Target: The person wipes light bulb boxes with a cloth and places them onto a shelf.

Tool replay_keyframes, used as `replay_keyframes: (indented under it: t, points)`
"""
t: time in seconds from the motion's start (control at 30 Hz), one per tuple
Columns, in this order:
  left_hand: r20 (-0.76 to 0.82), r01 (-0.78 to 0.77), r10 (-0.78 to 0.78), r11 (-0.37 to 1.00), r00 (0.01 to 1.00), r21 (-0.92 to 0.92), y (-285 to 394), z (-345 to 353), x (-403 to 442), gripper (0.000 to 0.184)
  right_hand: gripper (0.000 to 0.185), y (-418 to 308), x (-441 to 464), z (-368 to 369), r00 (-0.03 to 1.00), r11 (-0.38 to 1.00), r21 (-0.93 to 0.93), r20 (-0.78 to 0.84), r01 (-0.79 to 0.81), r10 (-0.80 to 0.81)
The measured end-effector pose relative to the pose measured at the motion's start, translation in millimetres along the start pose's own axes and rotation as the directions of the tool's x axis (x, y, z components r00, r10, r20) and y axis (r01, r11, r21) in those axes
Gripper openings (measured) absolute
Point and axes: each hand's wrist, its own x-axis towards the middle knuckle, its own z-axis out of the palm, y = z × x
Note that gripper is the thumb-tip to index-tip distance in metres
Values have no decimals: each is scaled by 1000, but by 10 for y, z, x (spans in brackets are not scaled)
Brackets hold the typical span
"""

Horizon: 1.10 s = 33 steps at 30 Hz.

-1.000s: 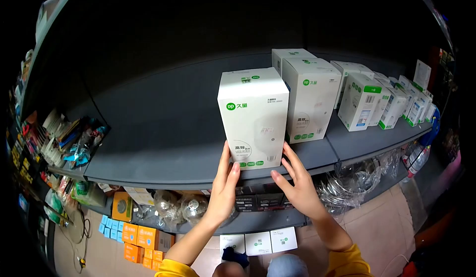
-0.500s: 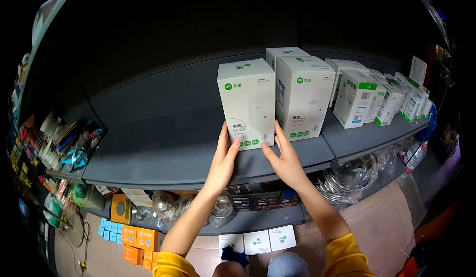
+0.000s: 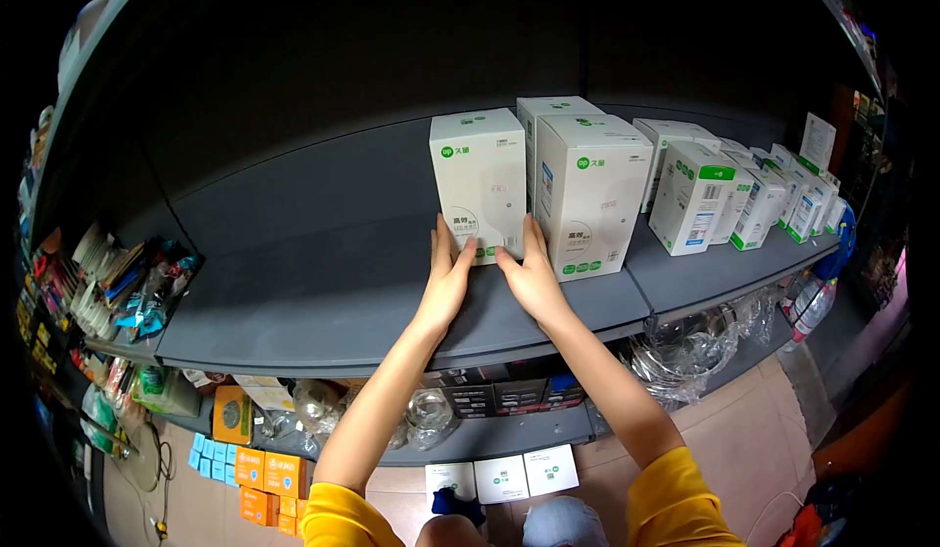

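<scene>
Between my two hands stands a white LED bulb box (image 3: pixel 482 180) with green print, upright on the grey shelf (image 3: pixel 294 283). My left hand (image 3: pixel 450 278) grips its lower left side, thumb on the front face. On the lower right side my right hand (image 3: pixel 524 271) presses, its thumb also on the front. Just right of it is a similar tall bulb box (image 3: pixel 595 199), set closer to me, with another white box (image 3: pixel 558 106) partly hidden behind. The base of the held box is partly covered by my fingers.
Smaller white-and-green boxes (image 3: pixel 695 199) line the shelf's right end. Plastic-wrapped goods (image 3: pixel 685 346) fill the level below. Orange boxes (image 3: pixel 257 469), light blue boxes (image 3: pixel 211 459) and white boxes (image 3: pixel 501 478) are on the floor. Assorted packets (image 3: pixel 147 292) crowd the left.
Both hands have pushed the held box back, deeper onto the shelf. It now sits farther behind the front of the neighbouring tall box. The view has shifted slightly.
</scene>
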Motion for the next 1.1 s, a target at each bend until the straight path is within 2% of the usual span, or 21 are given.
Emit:
replay_keyframes:
  t: [0.03,0.1,0.33,0.63,0.7,0.8,1.03,1.1]
  points:
    - [2,1,-1,1000,1000,-1,31,8,1,72,71,2,23,13,1000,1000,5,-12,-17,17]
    - [65,43,-32,981,997,-189,113,29,-10,73,71,-39,47,13,999,999,13,-23,-49,49]
    - [29,-18,24,982,999,-186,16,68,145,73,72,-138,151,30,988,982,119,-28,-148,152]
    - [15,0,2,995,1000,-95,-132,106,365,70,67,-39,348,69,981,966,175,-4,-190,194]
    - [36,-46,45,999,998,27,-205,91,418,70,67,-14,371,81,981,965,185,-9,-187,192]
    - [75,-96,91,994,993,59,-246,62,442,70,66,17,398,98,979,962,190,-17,-194,201]
    - [72,-57,53,997,996,50,-307,90,511,71,68,11,403,141,978,975,113,-55,-193,200]
    - [58,-101,99,994,993,47,-340,97,521,71,69,-75,323,103,978,965,171,-34,-197,206]
